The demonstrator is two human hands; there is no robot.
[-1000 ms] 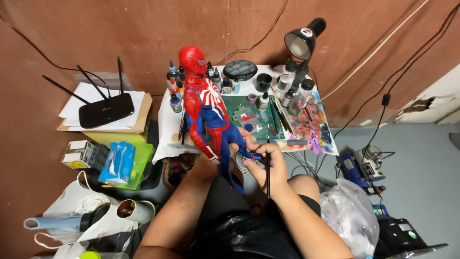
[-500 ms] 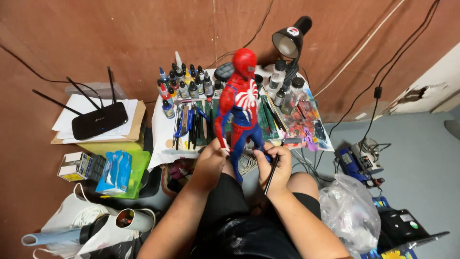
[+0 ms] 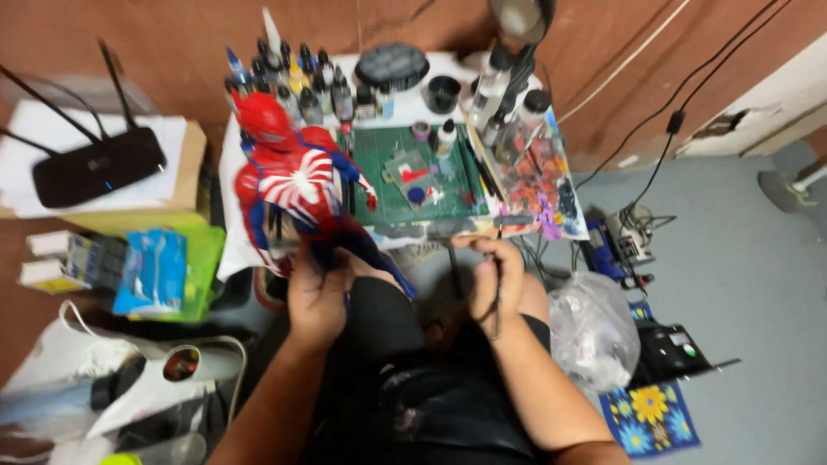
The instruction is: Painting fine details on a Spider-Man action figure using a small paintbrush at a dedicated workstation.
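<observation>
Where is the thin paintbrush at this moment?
In the head view, the paintbrush is in the right hand, just below the green cutting mat and right of the red and blue figure in the left hand.

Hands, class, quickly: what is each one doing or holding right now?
Left hand: closed around the legs of the red and blue action figure.
Right hand: closed on a thin dark paintbrush.

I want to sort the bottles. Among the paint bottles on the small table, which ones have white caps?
The tall clear bottles at the table's right rear, beside the lamp; the dropper bottles at the left rear have dark caps.
</observation>
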